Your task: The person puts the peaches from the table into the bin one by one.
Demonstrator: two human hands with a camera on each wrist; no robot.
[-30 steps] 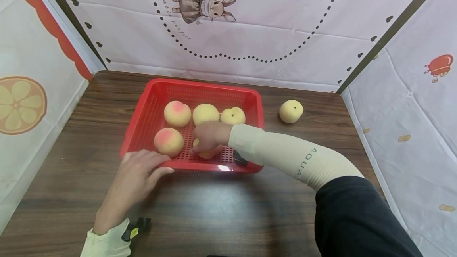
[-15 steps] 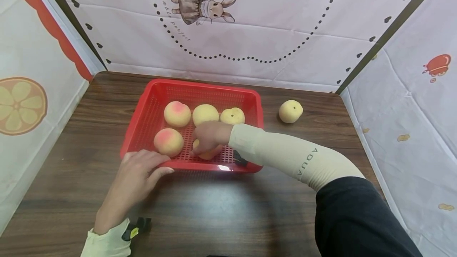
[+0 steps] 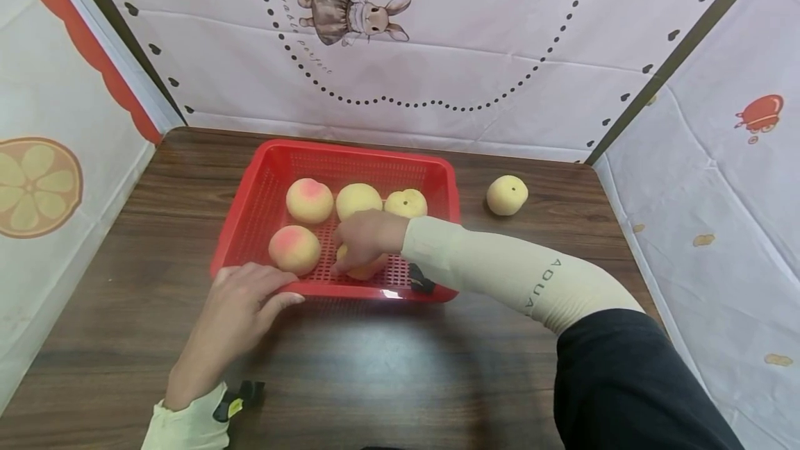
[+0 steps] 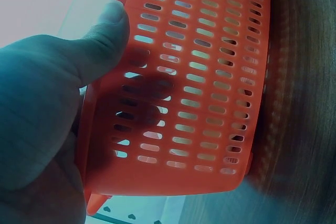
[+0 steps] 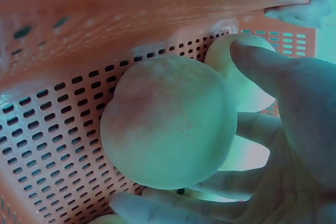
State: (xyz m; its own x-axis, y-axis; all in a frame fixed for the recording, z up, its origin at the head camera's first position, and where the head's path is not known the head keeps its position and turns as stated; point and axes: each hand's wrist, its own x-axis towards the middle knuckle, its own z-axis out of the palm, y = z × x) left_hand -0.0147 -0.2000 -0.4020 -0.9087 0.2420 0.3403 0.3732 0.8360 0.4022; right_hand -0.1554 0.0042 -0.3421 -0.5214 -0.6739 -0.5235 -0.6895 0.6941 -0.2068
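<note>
My left hand grips the near left corner of a red perforated plastic basket. Its thumb lies against the outer wall in the left wrist view, with the other fingers over the rim. Inside the basket, my right hand holds a yellow-pink peach near the front wall. In the right wrist view the fingers reach behind this peach. Around it in the basket are a blushed peach at left and a back row with another blushed peach and two yellow ones.
One yellow peach sits on the wooden table, right of the basket. Printed white cloth walls enclose the table at the back and both sides. A dark sleeve and pale arm cover cross the right side.
Both hands and the peaches keep their places relative to the basket. The head view shifts very slightly, and the right forearm moves a little.
</note>
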